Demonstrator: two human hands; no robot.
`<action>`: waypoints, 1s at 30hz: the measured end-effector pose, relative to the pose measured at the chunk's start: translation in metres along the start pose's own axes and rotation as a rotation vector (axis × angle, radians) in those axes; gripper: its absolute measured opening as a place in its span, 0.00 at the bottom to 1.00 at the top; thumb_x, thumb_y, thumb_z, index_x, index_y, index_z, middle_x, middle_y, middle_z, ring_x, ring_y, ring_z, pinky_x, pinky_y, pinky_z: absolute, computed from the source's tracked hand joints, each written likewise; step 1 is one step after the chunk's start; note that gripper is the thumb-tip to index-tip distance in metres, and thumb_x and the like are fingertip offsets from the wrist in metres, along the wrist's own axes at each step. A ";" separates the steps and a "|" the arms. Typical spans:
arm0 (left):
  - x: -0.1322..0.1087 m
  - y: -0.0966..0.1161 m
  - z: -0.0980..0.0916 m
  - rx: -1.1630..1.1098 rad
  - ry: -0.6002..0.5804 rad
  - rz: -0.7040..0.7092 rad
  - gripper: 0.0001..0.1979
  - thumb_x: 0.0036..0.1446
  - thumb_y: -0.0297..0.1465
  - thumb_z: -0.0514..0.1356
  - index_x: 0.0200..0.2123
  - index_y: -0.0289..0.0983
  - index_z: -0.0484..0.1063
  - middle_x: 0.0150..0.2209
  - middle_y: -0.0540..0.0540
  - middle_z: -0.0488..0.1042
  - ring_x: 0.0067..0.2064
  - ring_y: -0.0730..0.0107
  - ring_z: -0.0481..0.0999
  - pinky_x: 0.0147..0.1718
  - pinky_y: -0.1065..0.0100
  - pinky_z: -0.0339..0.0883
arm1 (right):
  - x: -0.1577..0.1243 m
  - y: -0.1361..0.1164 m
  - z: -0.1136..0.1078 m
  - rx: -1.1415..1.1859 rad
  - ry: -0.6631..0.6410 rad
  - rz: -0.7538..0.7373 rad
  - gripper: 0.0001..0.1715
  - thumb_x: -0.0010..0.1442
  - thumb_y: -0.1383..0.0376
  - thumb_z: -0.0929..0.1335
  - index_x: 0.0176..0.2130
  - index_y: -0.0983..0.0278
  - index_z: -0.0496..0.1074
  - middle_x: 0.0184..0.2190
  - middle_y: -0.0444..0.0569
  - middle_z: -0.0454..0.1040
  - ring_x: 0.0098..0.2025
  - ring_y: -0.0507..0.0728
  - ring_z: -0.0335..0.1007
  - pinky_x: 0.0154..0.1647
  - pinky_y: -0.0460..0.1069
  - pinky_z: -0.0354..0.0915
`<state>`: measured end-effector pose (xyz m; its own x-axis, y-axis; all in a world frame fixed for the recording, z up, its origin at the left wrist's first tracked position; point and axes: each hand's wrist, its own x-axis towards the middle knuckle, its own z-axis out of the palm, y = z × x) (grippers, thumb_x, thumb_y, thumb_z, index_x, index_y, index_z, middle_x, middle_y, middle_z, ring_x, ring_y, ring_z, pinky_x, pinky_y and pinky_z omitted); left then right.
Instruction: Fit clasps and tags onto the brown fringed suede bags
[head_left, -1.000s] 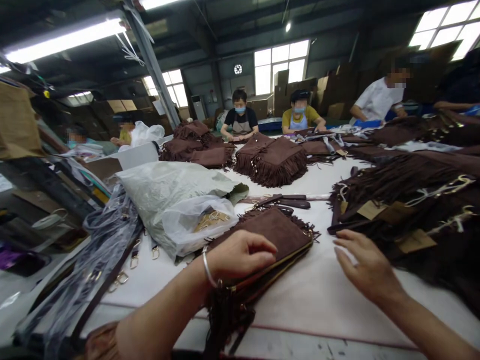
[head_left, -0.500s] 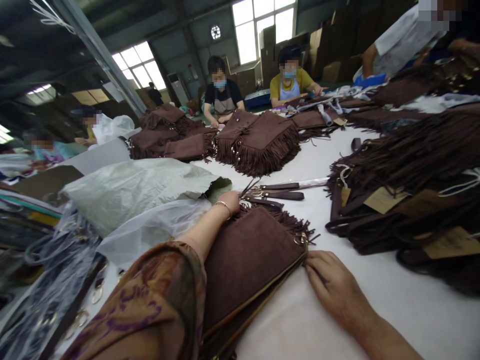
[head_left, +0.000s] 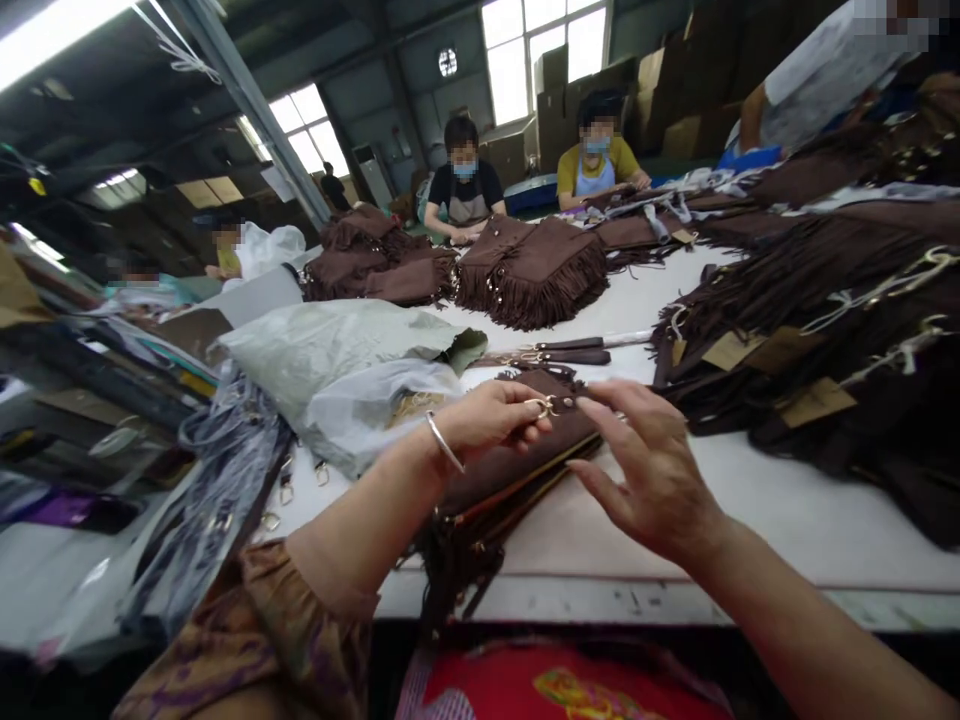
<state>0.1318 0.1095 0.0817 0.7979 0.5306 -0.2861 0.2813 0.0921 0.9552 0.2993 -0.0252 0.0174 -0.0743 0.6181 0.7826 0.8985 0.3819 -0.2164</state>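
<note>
A brown suede fringed bag point(head_left: 517, 470) lies on the white table point(head_left: 750, 500) in front of me, its fringe hanging over the near edge. My left hand point(head_left: 491, 415), with a silver bangle on the wrist, is closed in a pinch on a small gold metal clasp point(head_left: 541, 406) of a brown strap, held just above the bag. My right hand point(head_left: 649, 470) hovers beside it with fingers spread, its fingertips close to the clasp and holding nothing that I can see.
Brown straps point(head_left: 570, 352) lie behind the bag. A pile of fringed bags with paper tags point(head_left: 825, 330) fills the right side. Plastic bags point(head_left: 352, 370) lie to the left. Further bag stacks point(head_left: 532, 270) and several seated workers are across the table.
My left hand came back from the straps behind the bag, now pinching a gold clasp above the bag. My right hand left the bag's corner and rose toward the clasp.
</note>
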 end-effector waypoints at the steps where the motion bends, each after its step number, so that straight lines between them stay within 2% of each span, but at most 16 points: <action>1: -0.015 -0.006 0.011 -0.038 -0.034 0.002 0.13 0.58 0.38 0.63 0.33 0.31 0.72 0.27 0.49 0.71 0.25 0.79 0.68 0.24 0.76 0.65 | 0.005 -0.014 -0.001 0.047 -0.088 -0.037 0.31 0.61 0.65 0.69 0.61 0.67 0.63 0.58 0.62 0.67 0.61 0.69 0.61 0.61 0.66 0.59; 2: -0.030 -0.014 0.021 -0.050 -0.042 0.004 0.14 0.57 0.38 0.63 0.31 0.32 0.72 0.25 0.51 0.70 0.24 0.80 0.67 0.24 0.76 0.64 | 0.007 -0.026 0.000 0.114 -0.167 -0.045 0.30 0.62 0.65 0.68 0.61 0.68 0.63 0.57 0.62 0.68 0.60 0.67 0.63 0.60 0.63 0.62; 4: -0.055 -0.033 0.034 -0.056 0.005 -0.002 0.14 0.58 0.39 0.62 0.30 0.32 0.72 0.22 0.53 0.67 0.22 0.80 0.65 0.23 0.77 0.63 | -0.002 -0.045 0.007 0.263 -0.245 0.036 0.23 0.64 0.65 0.67 0.58 0.68 0.66 0.52 0.59 0.72 0.54 0.61 0.69 0.53 0.55 0.68; 7: -0.088 -0.064 0.043 -0.096 0.100 -0.037 0.12 0.60 0.37 0.61 0.34 0.32 0.72 0.26 0.50 0.72 0.23 0.80 0.67 0.23 0.76 0.64 | -0.029 -0.068 0.017 0.342 -0.249 0.218 0.12 0.65 0.65 0.66 0.48 0.65 0.73 0.40 0.52 0.77 0.41 0.56 0.74 0.42 0.50 0.69; 9: -0.106 -0.080 0.047 -0.141 0.155 -0.032 0.11 0.60 0.36 0.60 0.36 0.32 0.72 0.30 0.47 0.75 0.24 0.80 0.69 0.23 0.77 0.65 | -0.042 -0.080 0.020 0.336 -0.267 0.251 0.09 0.65 0.66 0.66 0.44 0.64 0.74 0.36 0.49 0.77 0.37 0.54 0.74 0.39 0.49 0.68; 11: -0.119 -0.091 0.049 -0.140 0.215 -0.004 0.10 0.60 0.34 0.59 0.35 0.32 0.72 0.30 0.46 0.75 0.23 0.81 0.68 0.22 0.78 0.64 | -0.047 -0.091 0.020 0.341 -0.292 0.234 0.08 0.65 0.67 0.66 0.43 0.64 0.74 0.35 0.48 0.77 0.36 0.54 0.73 0.38 0.48 0.66; 14: -0.130 -0.096 0.051 -0.119 0.299 0.042 0.12 0.62 0.34 0.57 0.32 0.31 0.73 0.28 0.47 0.74 0.21 0.81 0.67 0.20 0.78 0.61 | -0.044 -0.104 0.017 0.299 -0.309 0.159 0.09 0.66 0.66 0.66 0.45 0.66 0.73 0.36 0.50 0.77 0.37 0.54 0.73 0.39 0.47 0.66; 18: -0.137 -0.100 0.052 -0.172 0.321 0.053 0.12 0.62 0.33 0.55 0.31 0.32 0.72 0.25 0.47 0.74 0.20 0.80 0.66 0.19 0.77 0.59 | -0.041 -0.115 0.012 0.025 -0.351 -0.086 0.14 0.68 0.65 0.64 0.50 0.70 0.70 0.37 0.54 0.75 0.37 0.57 0.72 0.37 0.49 0.64; 21: -0.146 -0.113 0.054 -0.057 0.352 0.033 0.15 0.63 0.35 0.53 0.28 0.33 0.70 0.24 0.47 0.73 0.20 0.77 0.67 0.19 0.75 0.60 | -0.048 -0.123 0.013 -0.154 -0.426 -0.210 0.10 0.67 0.67 0.62 0.44 0.67 0.71 0.31 0.50 0.72 0.30 0.56 0.68 0.30 0.50 0.59; 25: -0.165 -0.142 0.065 0.320 0.451 0.233 0.19 0.66 0.39 0.51 0.26 0.35 0.71 0.24 0.47 0.74 0.26 0.72 0.71 0.28 0.72 0.63 | -0.071 -0.133 0.024 -0.033 -0.522 -0.138 0.15 0.69 0.67 0.60 0.31 0.62 0.68 0.25 0.46 0.68 0.25 0.53 0.64 0.27 0.49 0.57; 27: -0.174 -0.155 0.072 0.330 0.434 0.249 0.20 0.67 0.39 0.49 0.26 0.36 0.70 0.24 0.48 0.73 0.25 0.73 0.71 0.28 0.72 0.63 | -0.084 -0.138 0.030 0.107 -0.545 -0.028 0.15 0.70 0.66 0.59 0.34 0.63 0.69 0.27 0.46 0.71 0.28 0.53 0.68 0.29 0.47 0.62; 30: -0.181 -0.166 0.079 0.122 0.440 0.114 0.19 0.66 0.41 0.50 0.28 0.36 0.70 0.23 0.49 0.72 0.21 0.75 0.69 0.23 0.74 0.62 | -0.096 -0.143 0.034 0.277 -0.494 0.089 0.11 0.70 0.64 0.60 0.47 0.63 0.69 0.36 0.50 0.76 0.37 0.55 0.74 0.38 0.48 0.69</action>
<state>-0.0171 -0.0679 -0.0314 0.5327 0.8410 -0.0953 0.2870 -0.0735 0.9551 0.1633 -0.1152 -0.0467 -0.2562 0.8785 0.4033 0.7688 0.4381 -0.4659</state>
